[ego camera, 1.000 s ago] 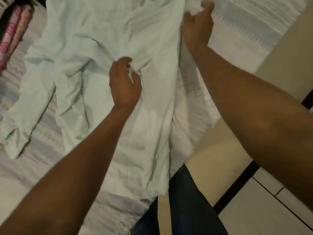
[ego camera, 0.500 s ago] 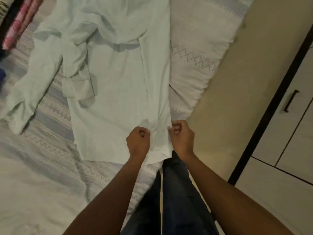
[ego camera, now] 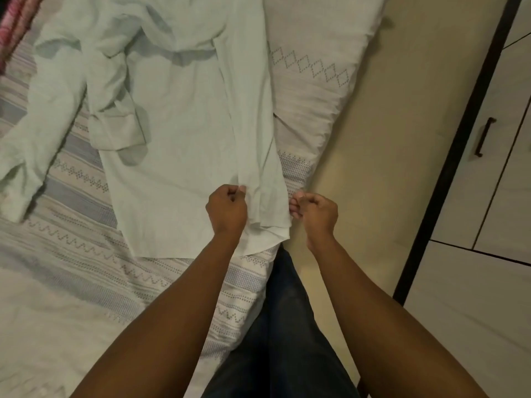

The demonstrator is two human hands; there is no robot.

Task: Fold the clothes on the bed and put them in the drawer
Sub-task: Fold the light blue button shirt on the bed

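Note:
A pale mint long-sleeved shirt (ego camera: 178, 133) lies spread on the bed, hem toward me, its right side folded inward as a long strip. Both sleeves trail off crumpled to the left. My left hand (ego camera: 227, 209) pinches the inner edge of the folded strip near the hem. My right hand (ego camera: 314, 211) pinches the outer edge of the hem at the bed's side. The two hands sit about a hand's width apart. The shirt's collar end is bunched at the top of the view.
The bed (ego camera: 86, 282) wears a white cover with grey zigzag stripes. A pink patterned cloth (ego camera: 13, 27) lies at the top left. To the right is beige floor (ego camera: 373, 139), then a white wardrobe with drawers and a dark handle (ego camera: 484, 136). My jeans-clad legs (ego camera: 287, 326) stand against the bed.
Both hands came down from the shirt's upper part to its hem a second ago. Since half a second ago they have spread slightly apart along the hem.

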